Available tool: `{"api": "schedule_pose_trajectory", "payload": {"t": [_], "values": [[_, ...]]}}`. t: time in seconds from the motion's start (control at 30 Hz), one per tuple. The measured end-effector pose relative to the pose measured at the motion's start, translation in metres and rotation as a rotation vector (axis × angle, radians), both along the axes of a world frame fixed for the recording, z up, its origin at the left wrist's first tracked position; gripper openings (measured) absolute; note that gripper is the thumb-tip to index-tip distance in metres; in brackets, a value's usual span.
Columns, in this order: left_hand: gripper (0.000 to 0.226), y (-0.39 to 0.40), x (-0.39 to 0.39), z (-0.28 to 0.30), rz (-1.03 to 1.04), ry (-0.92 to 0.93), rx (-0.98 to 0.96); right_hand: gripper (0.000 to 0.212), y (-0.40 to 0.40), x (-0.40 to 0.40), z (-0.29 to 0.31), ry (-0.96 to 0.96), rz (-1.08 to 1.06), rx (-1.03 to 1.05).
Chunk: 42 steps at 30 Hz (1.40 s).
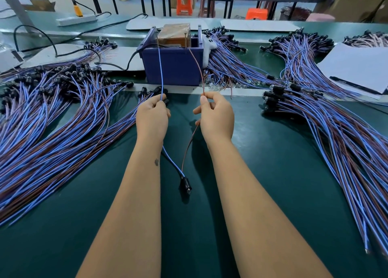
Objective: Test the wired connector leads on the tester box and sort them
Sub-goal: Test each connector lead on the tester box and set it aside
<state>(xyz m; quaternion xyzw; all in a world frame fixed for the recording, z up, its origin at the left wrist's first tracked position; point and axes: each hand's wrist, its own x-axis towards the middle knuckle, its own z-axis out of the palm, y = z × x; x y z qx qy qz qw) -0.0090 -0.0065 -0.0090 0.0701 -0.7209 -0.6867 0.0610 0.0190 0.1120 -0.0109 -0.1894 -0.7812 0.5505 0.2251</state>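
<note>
Green matting is covered left and right by lead piles. At centre, one lead is stretched lengthwise toward the blue tester box: blue wire pinched by the left hand, brown wire pinched by the right hand. Its black connector lies nearest the viewer. Wire tips at the box are hard to discern.

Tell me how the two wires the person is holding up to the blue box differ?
The blue wire is pinched by the left hand and runs nearly straight up to the blue box; the brown wire, pinched by the right hand, curves on its way up. The blue one looks thicker and brighter; the brown one is thin and dull. Both run down to the same black connector lying on the green mat.
</note>
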Motion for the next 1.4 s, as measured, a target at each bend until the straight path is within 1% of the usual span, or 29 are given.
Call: {"api": "schedule_pose_trajectory", "payload": {"t": [0.13, 0.6, 0.8, 0.9, 1.0, 1.1, 1.2, 1.27, 1.4], "values": [[0.03, 0.0, 0.0, 0.0, 0.003, 0.004, 0.006, 0.012, 0.0, 0.0, -0.001, -0.01, 0.006, 0.029], [0.029, 0.0, -0.001, -0.001, 0.001, 0.002, -0.017, 0.017, 0.0, 0.001, -0.002, -0.005, 0.016, 0.066], [0.03, -0.001, 0.0, 0.0, -0.014, -0.004, -0.008, 0.013, -0.001, 0.002, 0.0, 0.012, 0.022, 0.039], [0.028, 0.0, 0.003, 0.001, -0.026, 0.015, 0.051, 0.013, 0.001, 0.006, -0.002, 0.085, 0.039, -0.07], [0.023, 0.005, 0.006, 0.001, -0.03, 0.098, 0.019, 0.013, 0.006, 0.013, 0.001, 0.176, 0.093, -0.191], [0.021, 0.01, 0.01, 0.001, -0.092, 0.158, -0.007, 0.012, 0.005, 0.017, 0.005, 0.211, 0.197, -0.22], [0.021, 0.014, 0.013, 0.005, -0.197, 0.107, 0.087, 0.01, 0.001, 0.018, 0.006, 0.189, 0.294, -0.17], [0.022, 0.015, 0.014, 0.006, -0.252, 0.075, 0.148, 0.009, -0.002, 0.018, 0.005, 0.16, 0.319, -0.118], [0.022, 0.016, 0.016, 0.007, -0.254, 0.056, 0.198, 0.009, -0.001, 0.018, 0.005, 0.146, 0.341, -0.114]]}}
